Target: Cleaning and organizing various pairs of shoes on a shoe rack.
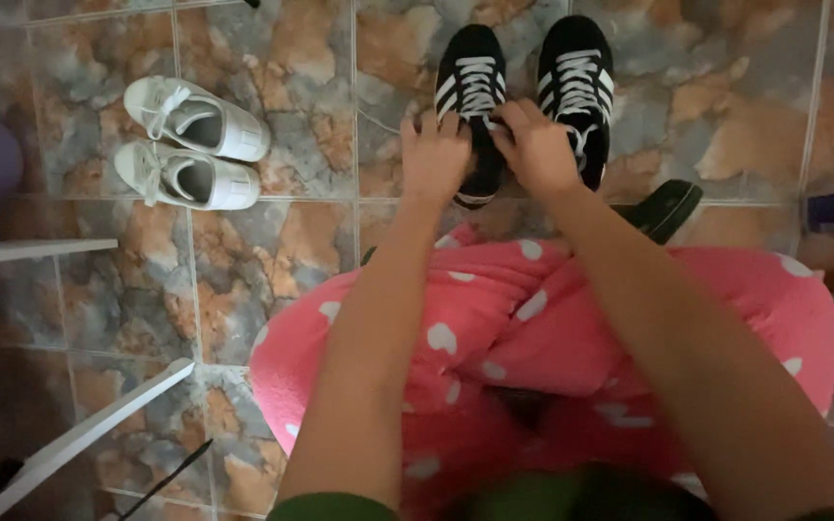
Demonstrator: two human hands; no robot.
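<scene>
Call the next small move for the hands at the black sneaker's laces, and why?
Probably pinch a lace end in each hand and pull outward. Both the left hand and right hand sit on the white laces of the left black white-striped sneaker, fingers curled at the tongue. Whether a knot exists is hidden beneath them.

The black sneakers (523, 92) look matt, suede-like, with white woven laces. The white sneakers (193, 145) look smooth. The floor (272, 260) is glossy mottled tile. The pink trousers (533, 328) are soft fleecy cloth.
</scene>
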